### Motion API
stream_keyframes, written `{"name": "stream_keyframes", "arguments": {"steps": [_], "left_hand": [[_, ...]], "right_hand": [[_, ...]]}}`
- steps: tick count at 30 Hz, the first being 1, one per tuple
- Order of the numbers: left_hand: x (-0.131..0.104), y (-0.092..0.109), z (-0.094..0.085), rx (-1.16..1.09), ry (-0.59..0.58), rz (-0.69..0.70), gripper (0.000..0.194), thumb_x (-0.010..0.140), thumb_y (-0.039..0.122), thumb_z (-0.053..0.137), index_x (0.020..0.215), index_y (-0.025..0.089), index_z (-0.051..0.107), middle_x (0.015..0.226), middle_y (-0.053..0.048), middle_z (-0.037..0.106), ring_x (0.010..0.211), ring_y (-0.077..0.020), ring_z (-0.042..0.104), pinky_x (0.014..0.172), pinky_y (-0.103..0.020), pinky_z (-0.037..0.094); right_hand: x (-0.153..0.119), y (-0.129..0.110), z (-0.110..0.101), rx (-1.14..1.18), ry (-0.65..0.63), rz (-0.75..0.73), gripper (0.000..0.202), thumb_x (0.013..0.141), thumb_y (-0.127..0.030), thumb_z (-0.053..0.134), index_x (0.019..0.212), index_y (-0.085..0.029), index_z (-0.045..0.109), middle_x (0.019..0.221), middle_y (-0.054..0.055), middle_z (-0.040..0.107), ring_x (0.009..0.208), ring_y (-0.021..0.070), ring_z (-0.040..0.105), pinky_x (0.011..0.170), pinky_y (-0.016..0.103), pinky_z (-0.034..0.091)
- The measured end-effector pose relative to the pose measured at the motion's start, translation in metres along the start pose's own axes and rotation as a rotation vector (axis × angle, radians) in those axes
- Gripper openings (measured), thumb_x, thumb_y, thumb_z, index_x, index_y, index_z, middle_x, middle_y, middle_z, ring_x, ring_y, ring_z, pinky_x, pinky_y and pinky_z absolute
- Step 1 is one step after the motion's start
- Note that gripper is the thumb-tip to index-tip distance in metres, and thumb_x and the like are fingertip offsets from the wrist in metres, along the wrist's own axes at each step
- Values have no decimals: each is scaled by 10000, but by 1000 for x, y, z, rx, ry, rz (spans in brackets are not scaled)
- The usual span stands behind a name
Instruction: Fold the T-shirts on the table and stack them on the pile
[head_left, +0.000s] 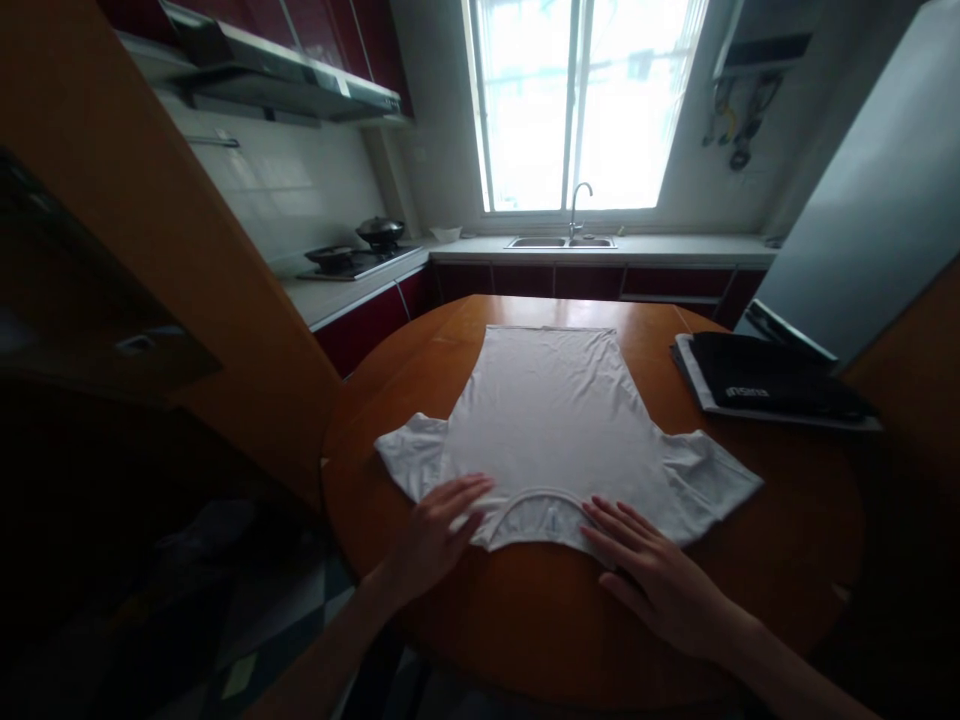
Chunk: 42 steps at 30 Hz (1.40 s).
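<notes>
A white short-sleeved T-shirt (555,410) lies spread flat on the round wooden table (525,610), its neckline towards me and its hem at the far side. Both sleeves stick out to the sides, and the fabric has small wrinkles near the hem and right sleeve. My left hand (439,530) rests at the shoulder left of the collar, fingers stretched out over the cloth. On the other side of the collar, my right hand (645,570) lies with fingers extended and slightly spread on the right shoulder. Neither hand grips the fabric.
Folded dark and white clothes (772,380) are stacked at the table's right edge. Behind the table run a counter with a sink (562,242) and a stove (364,262) bearing pans. A fridge (862,190) stands at the right, an orange-brown panel (202,300) at the left.
</notes>
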<state>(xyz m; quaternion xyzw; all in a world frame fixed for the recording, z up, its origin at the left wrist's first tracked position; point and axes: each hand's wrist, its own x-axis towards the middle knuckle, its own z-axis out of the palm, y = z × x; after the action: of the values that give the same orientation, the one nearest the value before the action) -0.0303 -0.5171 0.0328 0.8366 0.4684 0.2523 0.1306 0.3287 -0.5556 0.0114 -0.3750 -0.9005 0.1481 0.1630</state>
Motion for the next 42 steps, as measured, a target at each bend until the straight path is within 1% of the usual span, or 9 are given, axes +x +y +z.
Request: {"name": "stream_keyframes", "arguments": {"steps": [4, 7, 11, 15, 20, 29, 35, 39, 42], "left_hand": [[8, -68, -32, 306, 322, -461, 469, 958, 366, 409, 1355, 212, 606, 1309, -116, 635, 1272, -293, 556, 1128, -438, 426], [7, -116, -50, 483, 284, -761, 494, 927, 413, 462, 1290, 130, 642, 1229, -186, 638, 1198, -352, 583, 1090, -481, 422], [10, -142, -55, 402, 244, -814, 352, 867, 447, 585, 1068, 178, 690, 1164, -149, 653, 1099, -322, 627, 1020, -448, 466], [23, -139, -56, 66, 376, -829, 190, 808, 346, 647, 901, 195, 581, 935, -61, 675, 904, -239, 682, 850, -356, 552], [28, -136, -59, -374, 466, -856, 307, 817, 264, 654, 1092, 203, 533, 896, -32, 688, 775, -184, 697, 676, -288, 569], [27, -131, -49, -234, 509, -538, 516, 791, 335, 624, 1276, 160, 616, 1183, -96, 708, 938, -213, 699, 820, -306, 567], [45, -117, -51, -129, 570, -492, 491, 781, 383, 659, 1218, 158, 659, 1021, -70, 718, 790, -185, 648, 730, -287, 549], [59, -92, -51, -151, 579, -399, 471, 801, 337, 643, 1245, 179, 648, 971, -41, 689, 772, -170, 650, 701, -261, 536], [69, -65, -44, -120, 463, -278, 455, 819, 321, 647, 1259, 206, 645, 1032, -45, 698, 781, -164, 652, 700, -251, 532]], "right_hand": [[0, 2, 4, -14, -5, 23, 476, 1036, -383, 459, 1501, -285, 486, 1621, 30, 337, 1506, 251, 299, 1248, 494, 288], [0, 3, 6, -12, 7, 25, 471, 1031, -380, 469, 1493, -292, 497, 1622, 21, 338, 1507, 250, 298, 1247, 487, 296], [0, 4, 7, 5, 44, 15, 463, 1022, -348, 494, 1482, -294, 510, 1612, 30, 367, 1495, 249, 328, 1243, 476, 303], [0, 5, 9, 6, 56, 15, 462, 1013, -322, 512, 1474, -301, 516, 1613, 24, 372, 1491, 245, 339, 1239, 464, 309], [-1, 5, 9, -9, 68, 7, 460, 1008, -309, 515, 1468, -301, 521, 1614, 26, 373, 1485, 245, 352, 1234, 459, 319], [-2, 8, 13, -31, 84, -5, 459, 1008, -313, 522, 1467, -319, 516, 1609, 27, 383, 1469, 243, 381, 1223, 458, 343], [-2, 9, 15, -54, 63, 9, 440, 1014, -322, 513, 1454, -322, 524, 1610, 13, 382, 1475, 235, 370, 1224, 458, 343], [-1, 8, 14, -37, 73, 15, 432, 1007, -312, 524, 1438, -328, 542, 1600, 11, 402, 1470, 233, 380, 1224, 451, 341], [0, 7, 13, -19, 90, 17, 434, 998, -305, 539, 1431, -329, 551, 1587, 19, 424, 1459, 237, 398, 1217, 445, 350]]}}
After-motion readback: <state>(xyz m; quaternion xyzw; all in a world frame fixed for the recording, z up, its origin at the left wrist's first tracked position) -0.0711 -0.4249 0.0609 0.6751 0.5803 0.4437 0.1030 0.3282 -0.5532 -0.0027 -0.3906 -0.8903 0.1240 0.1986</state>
